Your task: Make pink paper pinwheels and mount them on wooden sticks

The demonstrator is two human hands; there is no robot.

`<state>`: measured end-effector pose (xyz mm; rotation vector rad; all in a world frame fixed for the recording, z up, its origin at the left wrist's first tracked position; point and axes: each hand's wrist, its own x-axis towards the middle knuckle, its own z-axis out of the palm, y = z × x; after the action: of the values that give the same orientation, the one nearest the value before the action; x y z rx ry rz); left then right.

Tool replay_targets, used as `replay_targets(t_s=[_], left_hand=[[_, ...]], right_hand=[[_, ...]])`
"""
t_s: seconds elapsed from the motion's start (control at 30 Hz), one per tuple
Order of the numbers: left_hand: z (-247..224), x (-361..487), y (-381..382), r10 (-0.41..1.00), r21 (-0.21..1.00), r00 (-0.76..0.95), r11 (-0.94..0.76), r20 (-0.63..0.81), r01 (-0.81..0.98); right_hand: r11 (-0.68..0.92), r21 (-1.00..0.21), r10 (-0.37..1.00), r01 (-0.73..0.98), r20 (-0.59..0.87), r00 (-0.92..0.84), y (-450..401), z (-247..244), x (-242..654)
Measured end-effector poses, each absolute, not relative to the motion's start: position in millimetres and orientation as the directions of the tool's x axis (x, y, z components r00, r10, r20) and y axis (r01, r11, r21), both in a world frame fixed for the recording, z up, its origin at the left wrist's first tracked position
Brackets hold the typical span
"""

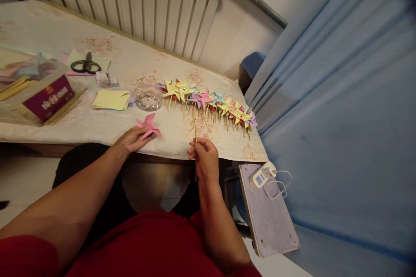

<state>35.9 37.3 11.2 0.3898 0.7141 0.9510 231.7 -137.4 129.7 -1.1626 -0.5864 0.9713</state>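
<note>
My left hand (134, 139) holds a pink paper pinwheel (149, 126) by one side, over the front edge of the table. Between the thumb and fingers of my right hand (207, 156) is a thin wooden stick (196, 133), held upright. The pinwheel and the stick are apart. Beyond my hands lies a row of finished-looking pinwheels on sticks (204, 98) in yellow, pink, purple, blue and red. A clear round dish (148, 98) with small shiny pieces stands behind the pink pinwheel. Left of it is a stack of coloured paper squares (111, 100).
Black-handled scissors (86, 66) lie on paper at the back left, near small boxes (106, 79). A clear container (19, 104) with a purple label and sticks stands far left. A stool (273, 220) with a white plug adapter (262, 175) is at the right, beside a blue curtain (344, 108).
</note>
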Motion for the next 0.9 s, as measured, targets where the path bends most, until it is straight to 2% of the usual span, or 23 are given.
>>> replay_targets(t_s=[0.13,0.43,0.63,0.9], left_hand=[[9.6,35.8,38.6,0.846,0.598,0.375,0.533,-0.378,-0.599],[8.3,35.9,39.3,0.846,0.619,0.388,0.532,-0.365,-0.578],[13.2,37.5,37.3,0.837,0.611,0.350,0.547,-0.421,-0.572],[13.2,37.8,37.3,0.844,0.622,0.361,0.536,-0.397,-0.570]], right_hand=[[0.099,-0.946,0.881,-0.308,-0.060,0.468,-139.7,133.2,229.8],[0.046,-0.958,0.886,-0.284,-0.092,0.454,-143.1,135.2,228.9],[0.033,-0.956,0.891,-0.291,-0.104,0.442,-143.7,132.4,229.0],[0.047,-0.944,0.882,-0.328,-0.115,0.458,-142.8,133.1,226.8]])
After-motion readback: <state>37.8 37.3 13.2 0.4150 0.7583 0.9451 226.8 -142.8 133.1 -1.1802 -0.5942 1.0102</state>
